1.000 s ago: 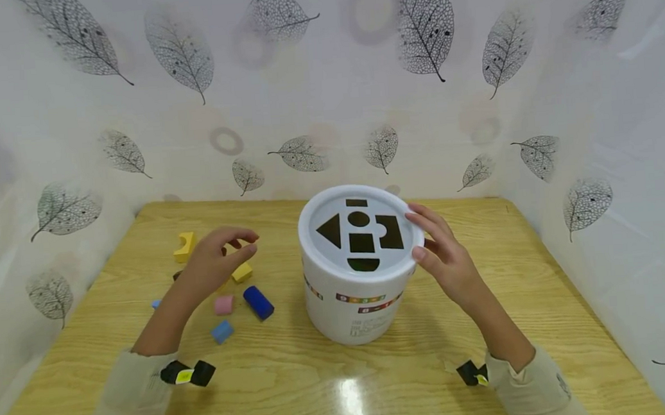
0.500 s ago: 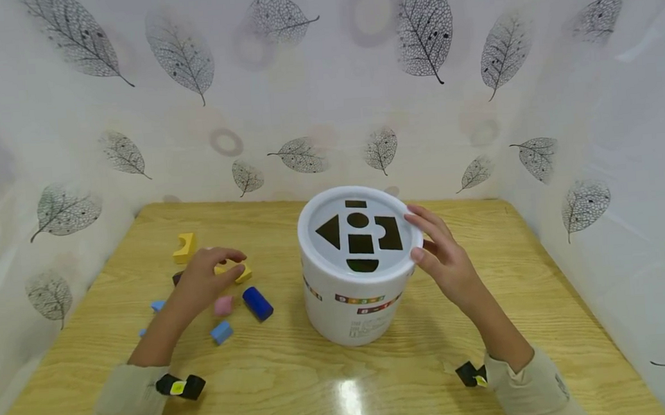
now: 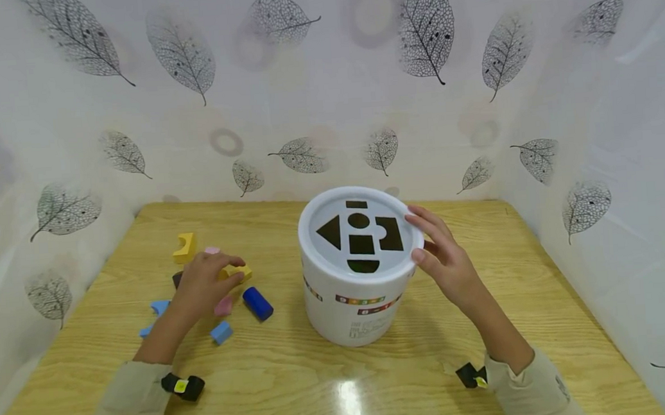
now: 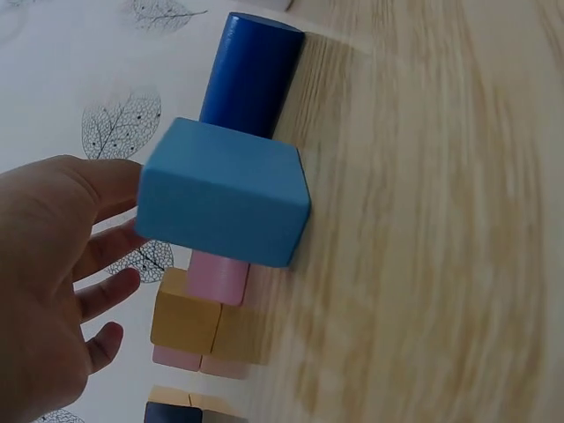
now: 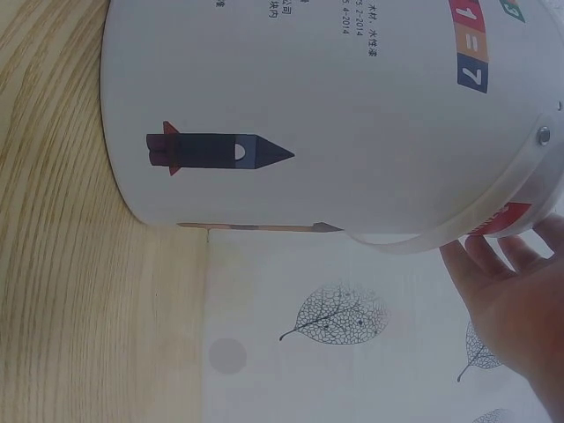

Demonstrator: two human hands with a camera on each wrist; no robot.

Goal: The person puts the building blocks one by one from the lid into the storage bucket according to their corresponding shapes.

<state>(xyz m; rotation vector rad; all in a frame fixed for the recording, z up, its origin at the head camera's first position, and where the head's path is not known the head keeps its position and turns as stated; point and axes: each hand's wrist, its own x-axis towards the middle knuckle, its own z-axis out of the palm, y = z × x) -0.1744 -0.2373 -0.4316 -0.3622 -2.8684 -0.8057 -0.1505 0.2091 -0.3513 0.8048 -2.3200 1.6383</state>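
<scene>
In the head view my left hand hovers low over the loose blocks, fingers loosely bent and apart. Its fingertips are beside a yellow block; contact cannot be told. A dark blue cylinder, a pink block and a light blue block lie near it. The left wrist view shows the light blue block large in front, partly covering the fingers. My right hand holds the rim of a white bucket, thumb and fingers at its edge. Shaped holes are cut in the bucket's lid.
A yellow arch block lies farther back on the wooden table. Light blue pieces are by the left forearm, and a dark block is partly hidden by the hand. A leaf-patterned sheet surrounds the table.
My left hand has moved left and down toward the blocks, then slightly back, beside the yellow block. The right hand stays on the bucket, which stands still.
</scene>
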